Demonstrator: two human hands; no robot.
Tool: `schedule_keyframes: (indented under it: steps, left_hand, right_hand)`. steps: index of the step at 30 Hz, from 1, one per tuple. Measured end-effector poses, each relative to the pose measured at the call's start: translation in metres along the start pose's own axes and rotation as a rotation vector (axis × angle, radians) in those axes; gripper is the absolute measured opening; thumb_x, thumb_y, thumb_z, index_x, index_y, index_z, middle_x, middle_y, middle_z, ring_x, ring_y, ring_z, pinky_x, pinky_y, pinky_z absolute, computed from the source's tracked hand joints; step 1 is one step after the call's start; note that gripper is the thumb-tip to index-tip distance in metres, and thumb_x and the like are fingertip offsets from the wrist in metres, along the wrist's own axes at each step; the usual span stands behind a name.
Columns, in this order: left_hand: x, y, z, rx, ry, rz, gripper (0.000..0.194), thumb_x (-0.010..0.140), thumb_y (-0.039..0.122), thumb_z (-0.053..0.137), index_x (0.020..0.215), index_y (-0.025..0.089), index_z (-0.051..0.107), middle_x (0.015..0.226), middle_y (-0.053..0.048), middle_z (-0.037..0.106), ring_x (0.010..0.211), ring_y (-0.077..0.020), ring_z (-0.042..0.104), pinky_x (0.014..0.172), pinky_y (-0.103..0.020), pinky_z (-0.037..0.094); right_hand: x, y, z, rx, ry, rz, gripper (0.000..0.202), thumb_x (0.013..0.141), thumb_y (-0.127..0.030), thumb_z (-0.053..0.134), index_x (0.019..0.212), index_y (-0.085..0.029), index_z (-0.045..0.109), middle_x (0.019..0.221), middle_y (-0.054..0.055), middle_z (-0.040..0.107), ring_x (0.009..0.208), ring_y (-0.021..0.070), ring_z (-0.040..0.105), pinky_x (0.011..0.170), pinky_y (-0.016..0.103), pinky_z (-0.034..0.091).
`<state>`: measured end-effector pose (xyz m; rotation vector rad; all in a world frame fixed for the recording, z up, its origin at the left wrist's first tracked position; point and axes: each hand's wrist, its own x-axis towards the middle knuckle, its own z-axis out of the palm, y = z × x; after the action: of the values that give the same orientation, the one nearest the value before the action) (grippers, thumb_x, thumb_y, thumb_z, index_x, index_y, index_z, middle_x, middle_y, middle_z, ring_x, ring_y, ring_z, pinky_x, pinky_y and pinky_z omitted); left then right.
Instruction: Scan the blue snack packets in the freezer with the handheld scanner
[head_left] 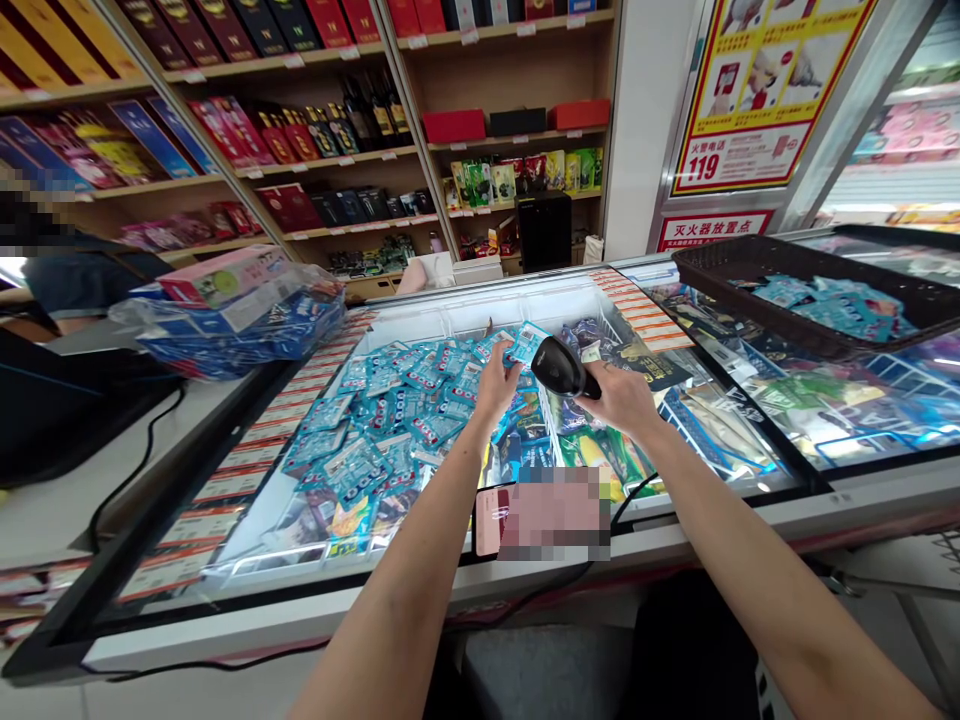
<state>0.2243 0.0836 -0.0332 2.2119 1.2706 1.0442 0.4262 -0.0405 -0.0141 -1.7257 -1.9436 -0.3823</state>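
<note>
Blue packet brought up under a scanner above the freezer

Step in hand, as judged: a barcode reading on a single packet. A small blue packet is held up above the loose pile, near the far edge of the chest freezer, and the head of a black scanner is set right at it; whether the two touch cannot be told. For the next move, the printed panel would need to be kept flat and square to the scanner until a reading is got, with no fingertip laid over the code.

Packet: flat, light blue, paler printed panel turned upward, slightly tilted; its right side is partly covered by the scanner. Print too small to be read.

Its edge is pinched between the thumb and fingers of the left hand. The scanner's handle is gripped by the right hand, fingers closed around it.

Below, like packets are heaped in the freezer's left bay, loosely overlapped, bounded on the right by a white wire divider. A phone is rested at the near edge, about mid-length. Toward the far right corner, a dark tray is seen, with more blue packets laid inside.
</note>
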Motion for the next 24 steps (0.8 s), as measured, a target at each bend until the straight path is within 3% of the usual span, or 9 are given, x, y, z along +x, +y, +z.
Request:
schedule_keyframes:
  steps: [24]
  left_hand:
    - [0.0000, -0.0019, 0.0010, -0.016, 0.008, -0.003, 0.047, 0.084, 0.040, 0.047, 0.126, 0.020, 0.039, 0.057, 0.005, 0.042, 0.048, -0.0108, 0.041, 0.056, -0.025, 0.032]
  right_hand:
    - [-0.0002, 0.0010, 0.0019, -0.003, 0.020, -0.020, 0.036, 0.079, -0.042, 0.053, 0.103, -0.017, 0.058, 0.088, 0.005, 0.066, 0.077, 0.0206, 0.061, 0.059, 0.027, 0.033]
